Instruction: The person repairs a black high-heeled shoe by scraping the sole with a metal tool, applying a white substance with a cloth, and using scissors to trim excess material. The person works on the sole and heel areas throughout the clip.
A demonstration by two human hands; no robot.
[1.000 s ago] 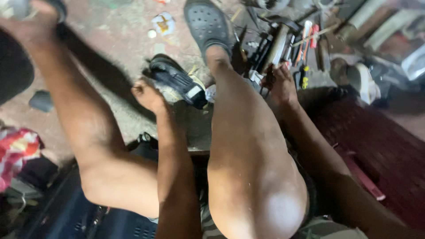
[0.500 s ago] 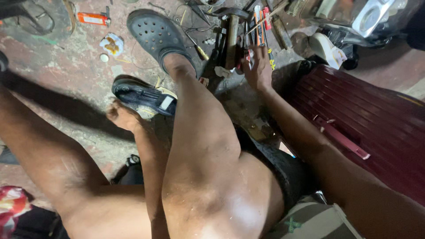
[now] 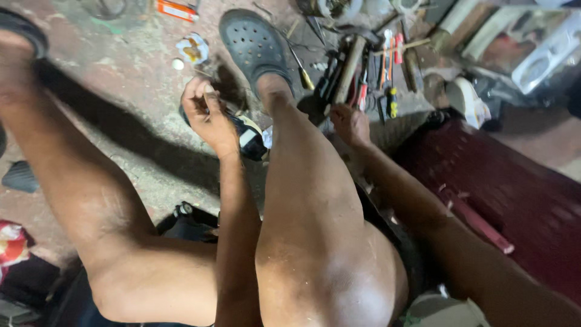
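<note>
Since the earlier frame, the left hand (image 3: 209,115) has lifted, fingers pinching something too small to tell, above the black shoe (image 3: 245,136) mid-floor. The right hand (image 3: 350,124) curls among the tools (image 3: 363,79). A blind grab there could catch a sharp tip.

A floor-level repair workshop: hand tools (image 3: 363,72) lie scattered over the stained concrete floor (image 3: 121,79).

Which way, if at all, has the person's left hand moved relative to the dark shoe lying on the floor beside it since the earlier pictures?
Yes. The left hand has lifted off the dark shoe and now sits above its upper-left end, fingers curled.
</note>
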